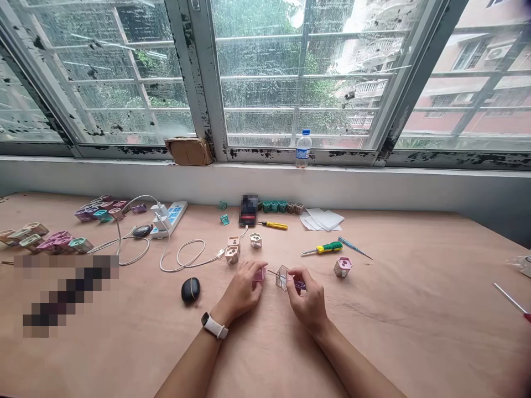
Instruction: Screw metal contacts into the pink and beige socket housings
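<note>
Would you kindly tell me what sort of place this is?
Likely an indoor workspace: a table below a window, with a green-and-yellow screwdriver and a power strip on it.

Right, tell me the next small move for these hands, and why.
Perhaps ease the pink piece toward the clear case: the left hand has its fingers around the piece, the right hand is at the case, and the two stand apart.
</note>
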`<state>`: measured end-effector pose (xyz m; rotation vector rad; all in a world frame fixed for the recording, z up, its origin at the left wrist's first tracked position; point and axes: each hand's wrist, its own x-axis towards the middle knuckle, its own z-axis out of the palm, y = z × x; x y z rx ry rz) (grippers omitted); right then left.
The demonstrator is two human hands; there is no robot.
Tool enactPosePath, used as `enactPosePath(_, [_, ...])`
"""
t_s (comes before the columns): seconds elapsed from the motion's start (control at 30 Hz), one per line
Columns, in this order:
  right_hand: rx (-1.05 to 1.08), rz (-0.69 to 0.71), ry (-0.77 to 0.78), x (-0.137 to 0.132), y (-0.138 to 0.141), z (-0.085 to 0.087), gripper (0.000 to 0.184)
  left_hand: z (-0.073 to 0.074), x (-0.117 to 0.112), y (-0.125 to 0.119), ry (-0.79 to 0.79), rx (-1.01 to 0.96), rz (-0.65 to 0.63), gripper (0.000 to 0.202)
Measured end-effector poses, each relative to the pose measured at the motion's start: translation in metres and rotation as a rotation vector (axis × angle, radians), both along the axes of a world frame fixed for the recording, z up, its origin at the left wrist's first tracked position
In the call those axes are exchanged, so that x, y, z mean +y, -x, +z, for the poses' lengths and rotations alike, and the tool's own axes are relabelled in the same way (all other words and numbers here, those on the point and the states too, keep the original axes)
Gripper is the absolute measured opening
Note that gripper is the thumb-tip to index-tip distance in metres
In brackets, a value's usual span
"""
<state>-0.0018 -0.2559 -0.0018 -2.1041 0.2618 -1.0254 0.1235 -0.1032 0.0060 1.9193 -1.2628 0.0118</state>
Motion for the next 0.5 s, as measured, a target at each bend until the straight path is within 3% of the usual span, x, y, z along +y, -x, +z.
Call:
enactPosePath(0.1, [0.000, -0.004, 0.010, -0.0003, 0.0002, 0.0008, 0.012, 0.0003, -0.0008, 0.0007, 0.007, 0.042, -0.012, 0.049])
enactPosePath(0.2, [-0.004, -0.001, 0.002, 0.0001, 0.0002, 0.0017, 0.012, -0.0010, -0.0031, -0.0008, 0.044, 0.150, 0.053, 0.044])
enactPosePath(0.3, [-0.016, 0.007, -0.002, 0.0009, 0.0003, 0.0038, 0.012, -0.0020, -0.0056, -0.0036, 0.103, 0.342, 0.114, 0.043])
enactPosePath(0.5, [-0.044, 0.048, 0.002, 0.0033, 0.0022, 0.0082, 0.012, 0.0002, -0.0071, -0.0060, 0.193, 0.703, 0.073, 0.048])
